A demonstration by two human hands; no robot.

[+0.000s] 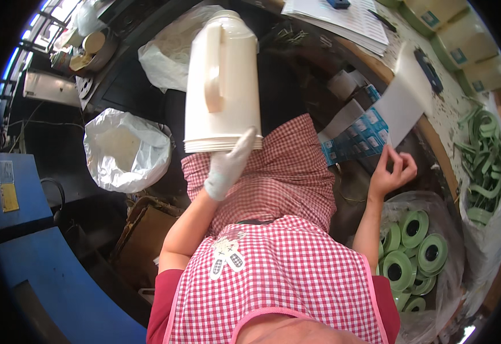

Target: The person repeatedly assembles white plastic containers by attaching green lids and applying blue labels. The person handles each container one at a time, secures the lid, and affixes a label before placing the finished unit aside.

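Note:
A cream plastic jug body (245, 94), with a side handle and a threaded neck, stands tilted up over my lap. My left hand (229, 169), in a pale glove, holds it at the ribbed base; some of the fingers are hidden under it. To the right, my bare right hand (393, 171) pinches the edge of a strip of blue stickers (356, 136) on white backing. Part of that strip, a bare white length (399, 112), runs up to the worktable edge. Whether a single sticker is between the fingertips is too small to tell.
Green ring-shaped parts (414, 229) fill a clear bag at lower right; green handles (484, 149) fill another bag. Cream jugs (463, 34) and papers (342, 23) sit on the worktable. White bags (127, 152) and a blue machine (18, 200) are at left.

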